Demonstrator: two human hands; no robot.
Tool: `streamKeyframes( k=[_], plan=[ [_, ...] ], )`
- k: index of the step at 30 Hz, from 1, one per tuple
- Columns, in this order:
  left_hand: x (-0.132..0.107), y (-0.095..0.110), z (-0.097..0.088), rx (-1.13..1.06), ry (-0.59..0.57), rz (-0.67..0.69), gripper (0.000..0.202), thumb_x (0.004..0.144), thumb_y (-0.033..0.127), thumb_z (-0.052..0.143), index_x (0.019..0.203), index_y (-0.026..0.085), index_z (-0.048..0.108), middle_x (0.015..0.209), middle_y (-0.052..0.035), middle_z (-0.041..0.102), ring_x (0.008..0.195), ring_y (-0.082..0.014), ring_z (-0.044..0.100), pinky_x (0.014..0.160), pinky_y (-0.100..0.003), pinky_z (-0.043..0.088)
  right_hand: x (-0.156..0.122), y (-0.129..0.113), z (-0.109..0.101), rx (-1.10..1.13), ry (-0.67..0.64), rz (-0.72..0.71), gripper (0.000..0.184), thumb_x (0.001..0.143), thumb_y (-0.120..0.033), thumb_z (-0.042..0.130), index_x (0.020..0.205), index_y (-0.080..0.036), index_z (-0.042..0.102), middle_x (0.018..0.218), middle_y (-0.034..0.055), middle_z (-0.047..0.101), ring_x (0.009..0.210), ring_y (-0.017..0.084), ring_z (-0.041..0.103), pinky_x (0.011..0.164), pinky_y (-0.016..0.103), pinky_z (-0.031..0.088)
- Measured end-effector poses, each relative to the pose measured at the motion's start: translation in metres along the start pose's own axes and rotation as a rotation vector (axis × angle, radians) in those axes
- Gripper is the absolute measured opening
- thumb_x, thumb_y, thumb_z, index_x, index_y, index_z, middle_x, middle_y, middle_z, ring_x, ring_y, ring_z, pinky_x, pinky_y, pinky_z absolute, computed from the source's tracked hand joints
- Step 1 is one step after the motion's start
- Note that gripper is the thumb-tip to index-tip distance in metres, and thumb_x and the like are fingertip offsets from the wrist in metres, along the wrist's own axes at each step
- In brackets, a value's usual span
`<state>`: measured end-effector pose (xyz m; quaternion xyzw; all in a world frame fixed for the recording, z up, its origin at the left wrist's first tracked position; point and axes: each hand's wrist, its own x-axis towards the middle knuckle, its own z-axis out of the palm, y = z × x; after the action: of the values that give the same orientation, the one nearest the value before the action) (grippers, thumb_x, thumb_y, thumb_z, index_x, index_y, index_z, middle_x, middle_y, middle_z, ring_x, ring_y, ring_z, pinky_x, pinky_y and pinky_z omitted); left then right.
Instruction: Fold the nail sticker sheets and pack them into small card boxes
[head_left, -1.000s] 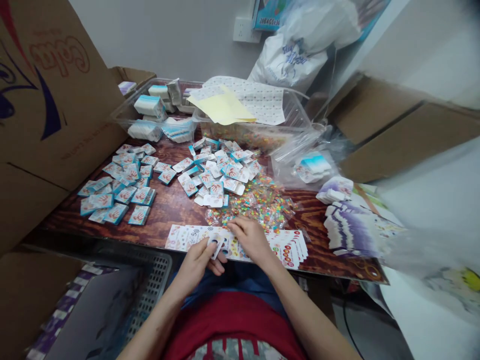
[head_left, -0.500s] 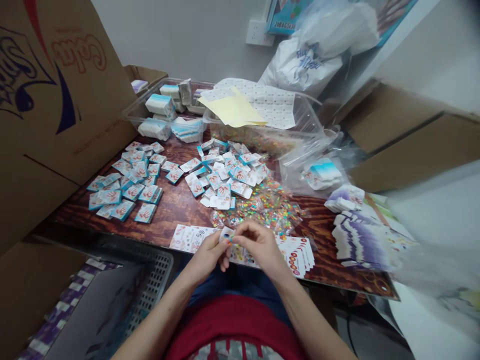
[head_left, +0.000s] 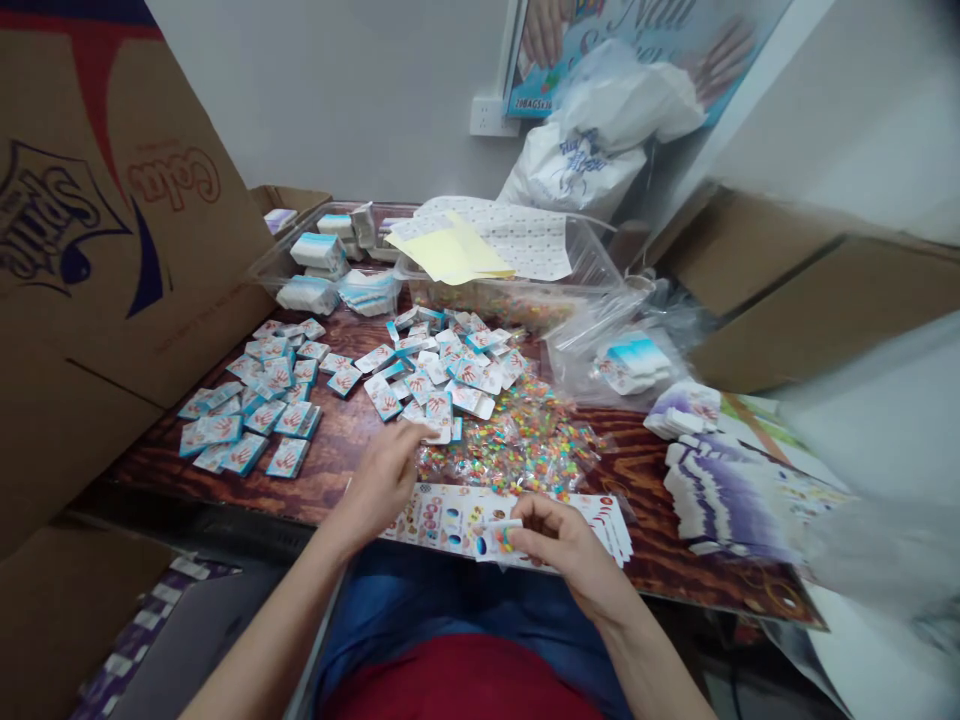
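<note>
My left hand (head_left: 384, 482) reaches to the near edge of a pile of small blue-and-white boxes (head_left: 472, 375). Its fingers are closed at the near end of one small box (head_left: 436, 432), whose flap looks open. Over the strip of sticker sheets (head_left: 442, 515) at the table's front edge, my right hand (head_left: 559, 545) pinches a folded sticker sheet (head_left: 495, 540). Bright coloured bits show at the sheet beside the thumb; whether they sit in a packet is hard to tell. Clear packets of coloured pieces (head_left: 525, 430) lie heaped between the boxes and the sheets.
More small boxes (head_left: 262, 400) lie in a group at left, beside a large cardboard carton (head_left: 90, 260). Clear plastic tubs (head_left: 600, 255) stand at the back. A plastic bag (head_left: 570, 345) with flat boxes and a stack of purple-white flat boxes (head_left: 720, 500) are at right.
My hands have parted. The left has let go of the folded sheet and moved up to the box pile; the right has moved slightly right and down, keeping the sheet. The camera view has tilted up.
</note>
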<state>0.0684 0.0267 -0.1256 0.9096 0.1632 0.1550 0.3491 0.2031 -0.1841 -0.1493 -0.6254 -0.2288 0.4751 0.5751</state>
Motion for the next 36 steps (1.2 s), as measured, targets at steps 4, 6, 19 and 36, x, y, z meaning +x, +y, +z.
streamKeyframes(
  k=[4, 6, 19, 36],
  plan=[
    [0.049, -0.029, 0.005, 0.493, 0.047, 0.227, 0.067, 0.071, -0.012, 0.044, 0.128, 0.021, 0.057, 0.156, -0.0149, 0.031, 0.148, -0.0324, 0.019, 0.114, -0.056, 0.029, -0.003, 0.007, 0.008, 0.067, -0.057, 0.001, 0.037, 0.071, -0.05, 0.079, 0.077, -0.019, 0.06, 0.067, -0.002, 0.055, 0.059, 0.012, 0.046, 0.051, 0.022, 0.037],
    [0.062, -0.039, 0.01, 0.598, 0.028, 0.298, 0.055, 0.074, -0.009, 0.046, 0.118, 0.018, 0.063, 0.158, -0.0159, 0.028, 0.149, -0.0338, 0.014, 0.115, -0.057, 0.026, -0.002, 0.01, 0.015, 0.059, -0.095, -0.009, 0.037, 0.072, -0.052, 0.078, 0.079, -0.02, 0.059, 0.067, -0.0023, 0.055, 0.059, 0.012, 0.047, 0.051, 0.022, 0.039],
    [-0.015, 0.014, 0.005, -0.186, -0.237, -0.211, 0.009, 0.085, 0.024, 0.061, 0.092, 0.018, 0.061, 0.08, -0.0003, 0.065, 0.075, -0.018, 0.061, 0.065, -0.025, 0.042, 0.015, -0.018, 0.008, 0.208, 0.139, -0.145, 0.033, 0.069, -0.044, 0.083, 0.084, -0.02, 0.065, 0.072, -0.0002, 0.06, 0.064, 0.014, 0.052, 0.057, 0.023, 0.043],
    [-0.058, 0.009, 0.025, -0.848, -0.468, -0.517, 0.037, 0.083, 0.046, 0.066, 0.103, 0.015, 0.067, 0.066, 0.0022, 0.058, 0.048, -0.0081, 0.055, 0.043, -0.017, 0.045, 0.008, -0.017, 0.006, -0.146, 0.019, -0.094, 0.033, 0.071, -0.047, 0.075, 0.076, -0.02, 0.056, 0.064, -0.0042, 0.049, 0.057, 0.012, 0.043, 0.052, 0.024, 0.032]
  ],
)
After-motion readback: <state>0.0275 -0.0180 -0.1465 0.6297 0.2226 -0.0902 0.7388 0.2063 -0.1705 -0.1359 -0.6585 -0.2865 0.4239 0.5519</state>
